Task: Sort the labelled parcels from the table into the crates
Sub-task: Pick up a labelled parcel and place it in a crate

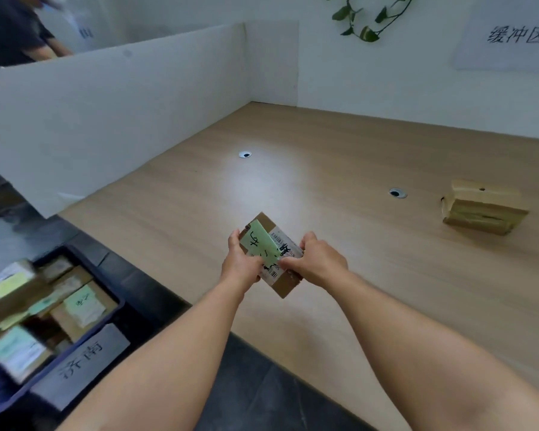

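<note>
We held a small brown cardboard parcel (279,283) between both hands above the near edge of the pale wooden table (371,275). Our left hand (241,264) was closed around its left side, fingers curled under and thumb on top, pressing on the green handwritten sticky note (259,242) that lay over the white printed shipping label (285,241). Our right hand (319,259) gripped the right side, thumb laid across the top near the note's lower end, the other fingers wrapped round the edge. The parcel's long axis ran from near right to far left, its far corner pointing away from us and its labelled face turned up. Both forearms reached forward from the bottom of the view, converging on the parcel, wrists roughly level. A second, tape-wrapped brown parcel (484,206) lay on the table well apart to the right. To our lower left stood a dark blue plastic crate (75,356) holding more labelled parcels, with a grey paper sign (81,362) on its rim.
</note>
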The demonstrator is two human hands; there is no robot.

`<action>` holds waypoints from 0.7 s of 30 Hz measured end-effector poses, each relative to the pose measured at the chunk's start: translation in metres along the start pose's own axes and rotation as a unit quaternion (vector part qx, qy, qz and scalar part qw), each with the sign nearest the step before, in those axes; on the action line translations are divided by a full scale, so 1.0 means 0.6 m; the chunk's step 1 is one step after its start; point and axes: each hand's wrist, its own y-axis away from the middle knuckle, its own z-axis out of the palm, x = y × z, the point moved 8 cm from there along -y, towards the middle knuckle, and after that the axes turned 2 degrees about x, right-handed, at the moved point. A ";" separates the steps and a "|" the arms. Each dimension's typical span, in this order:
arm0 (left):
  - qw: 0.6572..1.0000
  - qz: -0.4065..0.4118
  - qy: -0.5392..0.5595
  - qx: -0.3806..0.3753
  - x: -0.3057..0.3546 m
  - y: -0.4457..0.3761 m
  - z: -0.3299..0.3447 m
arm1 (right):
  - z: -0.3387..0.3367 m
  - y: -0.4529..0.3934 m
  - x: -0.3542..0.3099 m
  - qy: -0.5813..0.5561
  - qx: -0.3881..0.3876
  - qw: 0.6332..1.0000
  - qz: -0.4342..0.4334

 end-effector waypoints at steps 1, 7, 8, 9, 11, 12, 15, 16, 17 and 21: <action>1.000 -0.003 -0.002 0.001 -0.007 -0.003 -0.024 | 0.009 0.002 -0.025 0.020 0.001 1.000 -0.005; 0.999 -0.031 -0.025 0.036 -0.052 -0.026 -0.193 | 0.094 0.003 -0.189 0.087 -0.026 0.995 -0.050; 0.998 -0.036 -0.028 0.043 -0.058 -0.029 -0.217 | 0.106 0.003 -0.210 0.080 -0.031 0.995 -0.048; 0.997 -0.040 -0.029 0.051 -0.066 -0.034 -0.243 | 0.119 0.002 -0.234 0.078 -0.036 0.995 -0.049; 0.996 -0.050 -0.024 0.065 -0.080 -0.043 -0.298 | 0.148 -0.001 -0.286 0.086 -0.046 0.994 -0.058; 0.996 -0.053 -0.020 0.073 -0.087 -0.046 -0.325 | 0.164 -0.004 -0.313 0.086 -0.051 0.993 -0.062; 0.993 -0.064 -0.003 0.100 -0.111 -0.056 -0.402 | 0.210 -0.012 -0.392 0.045 -0.067 0.994 -0.079; 0.991 -0.070 0.001 0.111 -0.121 -0.059 -0.429 | 0.223 -0.013 -0.417 0.026 -0.070 0.994 -0.086; 0.990 -0.076 0.004 0.121 -0.133 -0.062 -0.454 | 0.235 -0.013 -0.441 0.008 -0.073 0.993 -0.093; 0.990 -0.067 0.016 0.122 -0.168 -0.073 -0.538 | 0.294 -0.007 -0.523 -0.066 -0.115 0.985 -0.109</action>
